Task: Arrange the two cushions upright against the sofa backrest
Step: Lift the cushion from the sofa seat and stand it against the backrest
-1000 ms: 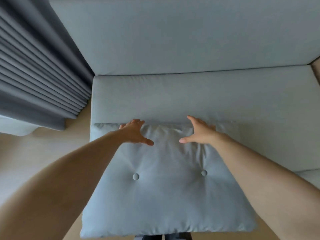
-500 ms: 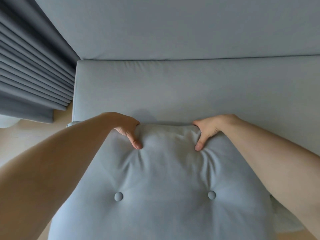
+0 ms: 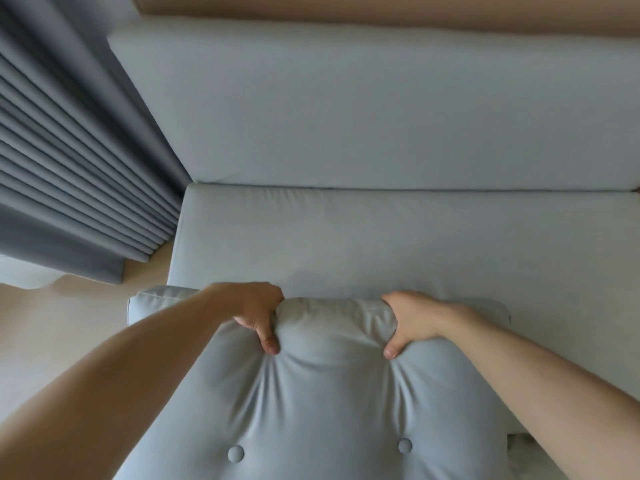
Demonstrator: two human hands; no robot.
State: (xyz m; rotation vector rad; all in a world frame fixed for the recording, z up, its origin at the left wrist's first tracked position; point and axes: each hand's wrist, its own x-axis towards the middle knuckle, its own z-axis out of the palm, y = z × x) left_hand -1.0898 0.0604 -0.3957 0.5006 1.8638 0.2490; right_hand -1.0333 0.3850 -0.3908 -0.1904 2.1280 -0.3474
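Observation:
A pale grey-blue cushion (image 3: pixel 329 403) with two fabric buttons fills the lower middle of the head view, its far edge bunched up. My left hand (image 3: pixel 258 315) grips that far edge on the left, thumb pressed into the top face. My right hand (image 3: pixel 410 322) grips the same edge on the right. The cushion overlaps the front of the sofa seat (image 3: pixel 381 237). The sofa backrest (image 3: pixel 363 109) stands bare beyond the seat. Only one cushion is visible.
Grey pleated curtains (image 3: pixel 72 168) hang at the left, close to the sofa's left end. Beige floor (image 3: pixel 62 327) shows at the lower left. A tan wall (image 3: pixel 381 10) runs above the backrest.
Both hands went from lying open on the cushion to gripping its far edge. The cushion has been lifted towards me, and the view has tilted up, showing the whole backrest.

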